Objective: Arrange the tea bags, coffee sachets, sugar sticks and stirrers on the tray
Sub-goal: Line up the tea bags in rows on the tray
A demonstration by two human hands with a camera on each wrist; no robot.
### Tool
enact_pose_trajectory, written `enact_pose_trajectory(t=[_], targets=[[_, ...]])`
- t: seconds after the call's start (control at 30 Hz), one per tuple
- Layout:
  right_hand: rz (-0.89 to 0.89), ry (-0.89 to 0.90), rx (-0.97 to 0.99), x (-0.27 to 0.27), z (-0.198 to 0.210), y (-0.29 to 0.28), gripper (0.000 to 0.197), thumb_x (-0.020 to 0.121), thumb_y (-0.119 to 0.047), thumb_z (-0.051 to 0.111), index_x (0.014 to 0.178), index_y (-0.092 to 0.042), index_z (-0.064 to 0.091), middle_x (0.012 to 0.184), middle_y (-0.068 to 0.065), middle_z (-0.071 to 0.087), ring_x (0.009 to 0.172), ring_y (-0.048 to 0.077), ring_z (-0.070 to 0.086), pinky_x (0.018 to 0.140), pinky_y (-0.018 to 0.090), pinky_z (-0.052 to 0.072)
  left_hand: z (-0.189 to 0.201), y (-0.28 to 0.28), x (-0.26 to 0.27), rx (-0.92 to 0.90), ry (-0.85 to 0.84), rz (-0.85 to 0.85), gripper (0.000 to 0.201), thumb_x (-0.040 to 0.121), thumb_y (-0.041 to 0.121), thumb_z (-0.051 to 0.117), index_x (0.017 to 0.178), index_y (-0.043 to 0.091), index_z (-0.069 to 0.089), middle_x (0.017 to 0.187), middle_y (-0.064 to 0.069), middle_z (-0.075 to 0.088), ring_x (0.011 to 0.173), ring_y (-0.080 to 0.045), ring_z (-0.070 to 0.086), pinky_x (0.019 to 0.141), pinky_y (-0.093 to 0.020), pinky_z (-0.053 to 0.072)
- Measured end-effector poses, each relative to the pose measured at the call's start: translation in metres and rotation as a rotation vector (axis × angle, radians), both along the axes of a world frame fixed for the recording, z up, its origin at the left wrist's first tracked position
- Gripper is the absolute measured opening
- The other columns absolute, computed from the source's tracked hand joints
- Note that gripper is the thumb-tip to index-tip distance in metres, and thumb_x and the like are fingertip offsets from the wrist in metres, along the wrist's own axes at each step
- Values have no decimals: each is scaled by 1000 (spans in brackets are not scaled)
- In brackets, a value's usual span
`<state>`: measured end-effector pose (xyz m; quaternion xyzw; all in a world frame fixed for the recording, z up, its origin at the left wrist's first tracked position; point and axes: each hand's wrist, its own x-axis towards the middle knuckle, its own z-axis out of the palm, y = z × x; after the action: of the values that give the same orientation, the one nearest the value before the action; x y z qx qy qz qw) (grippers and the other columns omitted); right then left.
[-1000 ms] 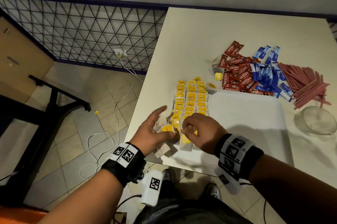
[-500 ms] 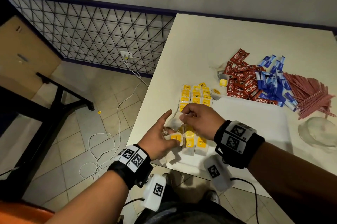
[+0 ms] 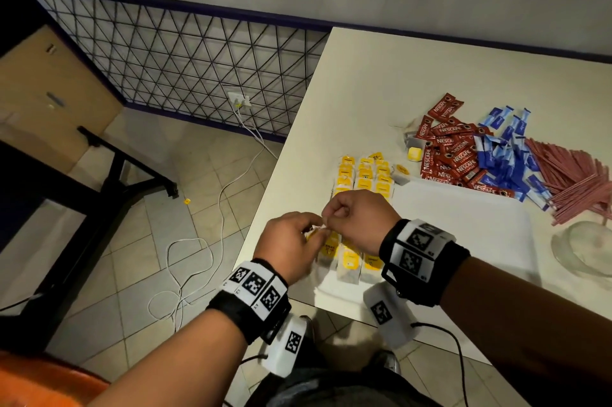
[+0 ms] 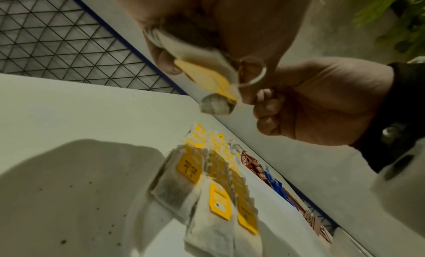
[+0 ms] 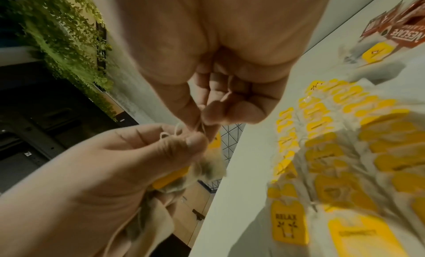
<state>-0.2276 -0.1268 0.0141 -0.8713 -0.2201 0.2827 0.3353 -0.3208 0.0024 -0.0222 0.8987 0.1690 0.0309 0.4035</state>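
Rows of yellow-tagged tea bags [image 3: 364,176] lie on the left part of the white tray [image 3: 463,227]. Above its near left corner my left hand [image 3: 314,231] grips a loose tea bag [image 4: 202,75] with a yellow tag. My right hand [image 3: 328,215] is curled and pinches that bag's white string [image 5: 178,129] between thumb and fingers. The string loops [image 4: 254,73] between the two hands. Red coffee sachets [image 3: 453,154], blue sugar sticks [image 3: 503,154] and pink stirrers [image 3: 569,181] lie in heaps on the table beyond the tray.
A clear glass dish [image 3: 586,249] sits on the table right of the tray. A single tea bag [image 3: 414,149] lies by the sachets. The table's left edge [image 3: 281,158] drops to a tiled floor with white cables [image 3: 185,267]. A dark mesh fence [image 3: 182,58] stands beyond.
Both hands have lifted off the near row of tea bags and drawn together. The left hand has closed on a bag and the right hand has taken its string.
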Motion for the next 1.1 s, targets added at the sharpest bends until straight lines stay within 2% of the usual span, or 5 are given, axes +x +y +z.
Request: enact_pose_trajectory(t=[0.17, 0.43, 0.7, 0.87, 1.1], targets=[[164, -106, -102, 4, 1, -7, 15, 82, -29, 67, 97, -26, 68, 90, -5, 58, 83, 11, 53, 74, 26, 42, -5, 13, 0, -484, 238, 46, 12, 85, 26, 73, 89, 14, 71, 60, -2, 61, 33, -17, 39, 38, -18, 33], [344, 0, -340, -5, -38, -10, 26, 94, -26, 55, 116, -19, 66, 118, 0, 65, 111, 19, 56, 88, 25, 41, -28, 17, -3, -184, 447, -180, 12, 86, 26, 68, 95, 20, 74, 60, 12, 58, 35, 3, 47, 38, -11, 36], [370, 4, -431, -5, -61, -7, 28, 96, -29, 52, 121, -23, 61, 125, 1, 61, 116, 22, 53, 89, 26, 41, -35, 16, -5, -167, 528, -205, 14, 89, 26, 58, 85, 23, 71, 67, -1, 69, 36, -10, 56, 38, -23, 47], [336, -72, -414, -1, -65, -3, 22, 95, -31, 50, 113, -26, 59, 116, 2, 62, 107, 24, 55, 86, 31, 45, -42, 22, -7, 0, 448, -260, 11, 89, 34, 59, 91, 29, 68, 87, 7, 68, 76, -13, 63, 67, -18, 43], [334, -121, -378, -2, -68, -1, 7, 91, -32, 52, 94, -27, 55, 101, -1, 60, 98, 22, 55, 79, 31, 45, -41, 5, -8, 375, 312, -519, 28, 94, 37, 48, 118, 28, 60, 111, -1, 61, 103, -26, 59, 78, -30, 45]])
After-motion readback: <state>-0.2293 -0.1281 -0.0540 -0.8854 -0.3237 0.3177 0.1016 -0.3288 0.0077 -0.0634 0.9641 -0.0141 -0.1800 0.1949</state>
